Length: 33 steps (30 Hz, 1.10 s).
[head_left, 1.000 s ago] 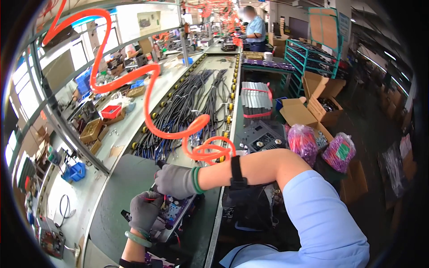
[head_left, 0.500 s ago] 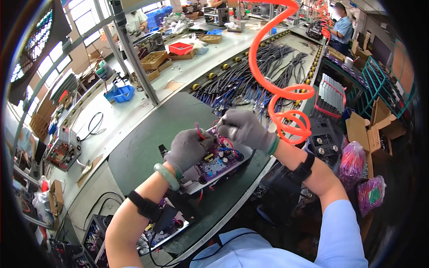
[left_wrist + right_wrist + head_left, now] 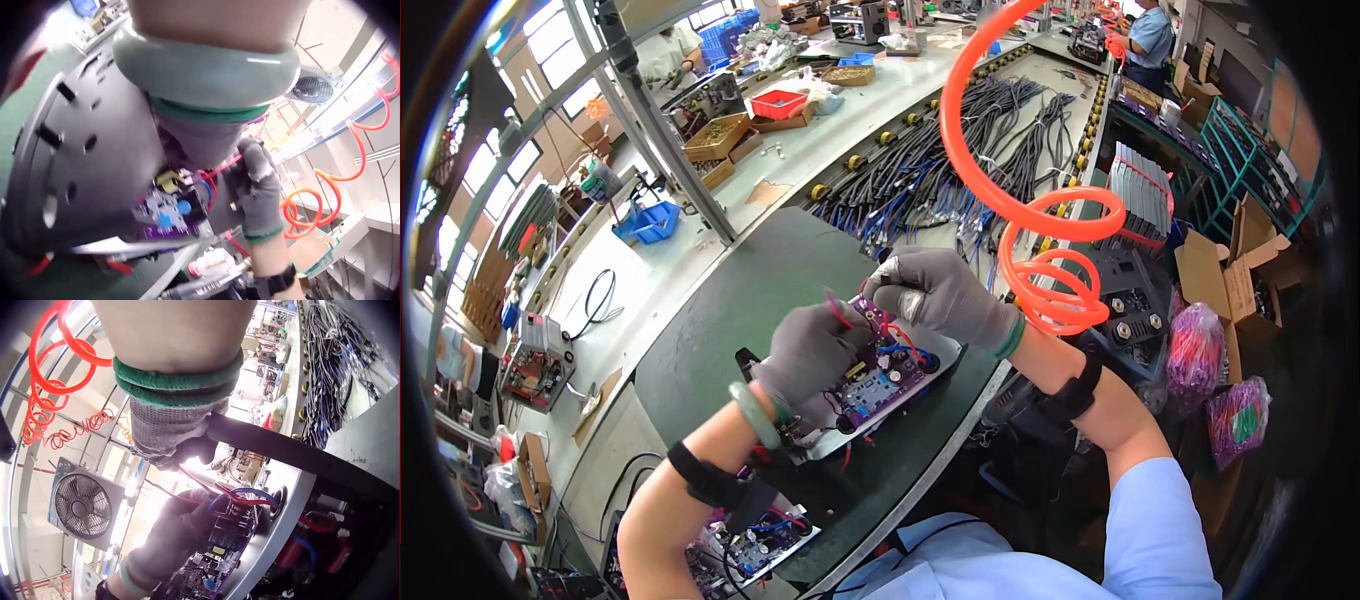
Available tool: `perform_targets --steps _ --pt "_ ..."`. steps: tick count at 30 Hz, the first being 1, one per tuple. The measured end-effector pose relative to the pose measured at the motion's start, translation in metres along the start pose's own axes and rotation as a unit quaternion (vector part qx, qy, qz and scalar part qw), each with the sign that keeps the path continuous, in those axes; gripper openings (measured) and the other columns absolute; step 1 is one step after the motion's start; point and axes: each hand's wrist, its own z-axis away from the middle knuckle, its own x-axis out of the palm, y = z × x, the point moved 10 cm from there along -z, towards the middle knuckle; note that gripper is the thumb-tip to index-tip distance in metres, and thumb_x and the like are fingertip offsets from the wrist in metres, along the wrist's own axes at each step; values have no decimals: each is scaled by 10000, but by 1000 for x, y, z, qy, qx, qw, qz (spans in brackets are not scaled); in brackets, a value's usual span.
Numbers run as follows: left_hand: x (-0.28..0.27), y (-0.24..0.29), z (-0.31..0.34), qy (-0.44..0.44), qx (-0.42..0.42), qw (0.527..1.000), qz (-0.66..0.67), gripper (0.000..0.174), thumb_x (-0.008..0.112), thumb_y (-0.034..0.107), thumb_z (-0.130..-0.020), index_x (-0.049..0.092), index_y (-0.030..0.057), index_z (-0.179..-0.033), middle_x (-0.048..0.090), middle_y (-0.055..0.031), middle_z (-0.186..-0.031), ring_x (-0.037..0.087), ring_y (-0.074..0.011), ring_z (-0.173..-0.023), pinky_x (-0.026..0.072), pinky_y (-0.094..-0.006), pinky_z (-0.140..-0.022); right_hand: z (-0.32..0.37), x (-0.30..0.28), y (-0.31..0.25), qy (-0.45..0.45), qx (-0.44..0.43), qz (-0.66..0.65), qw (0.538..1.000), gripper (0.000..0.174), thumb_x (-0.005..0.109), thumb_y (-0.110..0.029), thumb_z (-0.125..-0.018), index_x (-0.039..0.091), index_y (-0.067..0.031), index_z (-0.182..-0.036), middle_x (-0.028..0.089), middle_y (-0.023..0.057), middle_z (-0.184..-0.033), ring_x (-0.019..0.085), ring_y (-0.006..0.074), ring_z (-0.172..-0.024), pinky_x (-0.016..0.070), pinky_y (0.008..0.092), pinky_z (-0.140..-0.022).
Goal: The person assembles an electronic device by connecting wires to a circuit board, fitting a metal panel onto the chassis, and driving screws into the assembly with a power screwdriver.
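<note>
On the dark green mat (image 3: 700, 310) lies a panel with a purple circuit board (image 3: 890, 378), bearing red and blue wires. My left hand (image 3: 815, 350), in a grey glove, is over the left part of the board and pinches a red wire (image 3: 224, 167), whose end stands up above the fingers. Just right of it, my gloved right hand (image 3: 940, 295) has its fingers curled at the board's far edge, holding a red wire (image 3: 197, 480) between thumb and fingertips. A dark plate with holes (image 3: 94, 150) shows beside my left hand in the left wrist view.
A second board (image 3: 750, 545) lies nearer my body. Bundled black cables (image 3: 960, 160) fill the conveyor ahead. An orange coiled hose (image 3: 1050, 225) hangs at right, close to my right arm. Grey plates (image 3: 1140, 190) and bagged parts (image 3: 1197, 345) stand farther right.
The head view has swung left and down, so the board shows more fully. My right hand has drawn back from farther out to beside my left hand. Both now work over the board's wires.
</note>
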Motion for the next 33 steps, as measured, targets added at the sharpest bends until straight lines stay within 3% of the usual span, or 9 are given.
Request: perform_targets --steps 4,11,14,17,19,22,25,28,33 --pt "0 -8 2 -15 -22 994 104 85 707 82 -931 694 0 -950 700 -30 -825 617 -75 -740 514 -275 -669 0 1 4 -19 33 14 999 141 695 -101 -918 721 12 -996 699 57 -882 623 97 -829 508 285 -756" --pt "7 -15 3 -16 -65 972 225 65 693 66 -942 698 1 -941 676 -4 -823 597 -62 -771 515 -274 -688 -2 0 -3 -22 1 21 1000 135 705 -93 -913 723 9 -999 692 74 -896 637 137 -826 514 299 -768" --pt "5 -8 4 -22 -18 990 137 62 718 83 -918 707 26 -940 706 -47 -828 643 -114 -736 521 -295 -690 -1 1 1 -16 37 38 998 125 704 -83 -905 729 -3 -997 679 75 -889 639 160 -817 513 306 -761" --pt "-8 39 11 58 139 984 -91 94 740 132 -834 695 96 -909 682 -156 -844 668 -372 -771 538 -411 -662 0 1 -2 2 -31 30 999 120 710 -49 -872 731 -15 -985 674 82 -890 645 182 -793 513 315 -722" --pt "-2 53 11 37 168 973 -154 97 728 141 -812 670 101 -878 673 -147 -786 657 -402 -769 527 -460 -645 4 8 12 14 -45 -6 999 202 667 -117 -869 701 -57 -1059 709 77 -933 678 215 -917 524 367 -841" --pt "5 45 3 3 144 973 -180 120 684 163 -806 647 161 -920 674 -125 -792 667 -390 -789 520 -484 -660 9 -3 5 54 -25 97 994 178 652 -178 -878 694 -67 -1012 715 87 -966 679 220 -928 521 380 -841" --pt "6 28 10 43 192 960 -199 140 707 164 -831 605 112 -749 615 -128 -655 639 -389 -645 482 -482 -559 10 -16 9 90 5 132 987 178 653 -186 -879 696 -71 -1008 715 89 -961 680 228 -919 521 381 -833" --pt "14 36 16 25 252 946 -204 209 740 164 -841 726 160 -1049 744 -83 -912 720 -286 -768 568 -408 -684 10 -16 7 79 16 102 992 178 654 -195 -881 697 -75 -1004 715 91 -955 680 237 -909 521 382 -825" --pt "14 18 7 18 240 951 -196 208 693 152 -870 714 144 -1077 742 -92 -946 708 -302 -756 559 -407 -674 9 -3 -2 11 9 50 999 178 655 -210 -883 700 -82 -998 716 94 -946 681 251 -894 521 384 -812"
